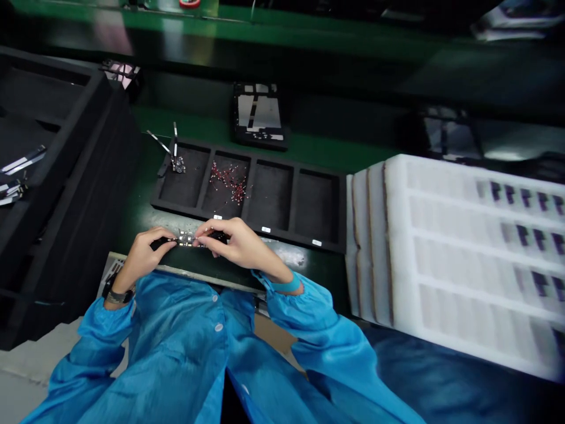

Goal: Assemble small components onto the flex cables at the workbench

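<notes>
A small circuit board (187, 238) with bright components is held level between my two hands, just above the green work surface near its front edge. My left hand (151, 249) pinches its left end between thumb and fingers. At the other end, my right hand (232, 240) closes on the board with thumb and forefinger, covering part of it. Right behind stands a black foam tray (270, 221) with compartments. One compartment holds small red-wired parts (229, 181); the leftmost holds a small part with two silvery flat strips (178, 164).
Stacked black foam trays (95, 118) rise at the left, with flat-cable parts (22, 162) inside. To the right stand white foam trays (399, 235) with slots and dark pieces. A black block with silvery panels (259, 115) lies behind the tray. A green ledge (291, 29) runs across the back.
</notes>
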`<state>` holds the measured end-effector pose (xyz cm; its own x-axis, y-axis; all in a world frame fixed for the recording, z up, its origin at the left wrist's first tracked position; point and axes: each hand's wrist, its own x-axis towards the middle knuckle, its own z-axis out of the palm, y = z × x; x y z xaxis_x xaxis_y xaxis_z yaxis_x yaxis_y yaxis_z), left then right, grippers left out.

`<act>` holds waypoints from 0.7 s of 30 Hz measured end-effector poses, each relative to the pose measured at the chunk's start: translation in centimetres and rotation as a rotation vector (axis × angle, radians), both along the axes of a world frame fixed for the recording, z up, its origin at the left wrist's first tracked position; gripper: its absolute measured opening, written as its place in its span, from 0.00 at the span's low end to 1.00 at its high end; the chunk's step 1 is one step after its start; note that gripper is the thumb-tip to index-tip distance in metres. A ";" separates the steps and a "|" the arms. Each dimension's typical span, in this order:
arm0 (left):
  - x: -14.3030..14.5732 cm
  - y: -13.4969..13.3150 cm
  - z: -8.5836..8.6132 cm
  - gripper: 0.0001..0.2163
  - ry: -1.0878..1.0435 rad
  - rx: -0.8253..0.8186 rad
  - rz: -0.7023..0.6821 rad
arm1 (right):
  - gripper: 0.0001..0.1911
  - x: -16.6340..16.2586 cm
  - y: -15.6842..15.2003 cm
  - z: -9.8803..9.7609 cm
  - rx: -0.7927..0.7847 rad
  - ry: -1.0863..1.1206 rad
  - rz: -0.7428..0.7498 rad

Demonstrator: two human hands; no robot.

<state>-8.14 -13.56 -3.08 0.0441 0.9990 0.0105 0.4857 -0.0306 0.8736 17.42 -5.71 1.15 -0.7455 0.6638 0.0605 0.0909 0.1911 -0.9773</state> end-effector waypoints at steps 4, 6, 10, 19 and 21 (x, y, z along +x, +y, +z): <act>0.1 -0.3 2.2 0.07 -0.139 0.039 0.059 | 0.08 0.2 0.5 0.0 -0.080 0.011 -0.044; 0.3 -0.3 3.4 0.07 -0.214 0.047 0.118 | 0.10 0.5 0.6 0.1 -0.114 0.011 -0.079; 1.2 0.5 5.1 0.13 -0.276 0.020 0.206 | 0.11 1.0 0.7 0.2 -0.142 0.017 -0.137; 3.7 3.9 5.9 0.10 -0.142 0.000 -0.145 | 0.17 1.3 1.4 0.3 -0.220 0.010 -0.095; 4.0 4.3 5.7 0.11 -0.130 -0.018 -0.186 | 0.17 1.4 1.6 0.2 -0.244 0.006 -0.067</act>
<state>-4.11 -9.24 2.63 0.2270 0.9738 0.0106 0.3567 -0.0932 0.9296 18.83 -4.11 1.36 -0.6995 0.7072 -0.1029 0.0890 -0.0566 -0.9944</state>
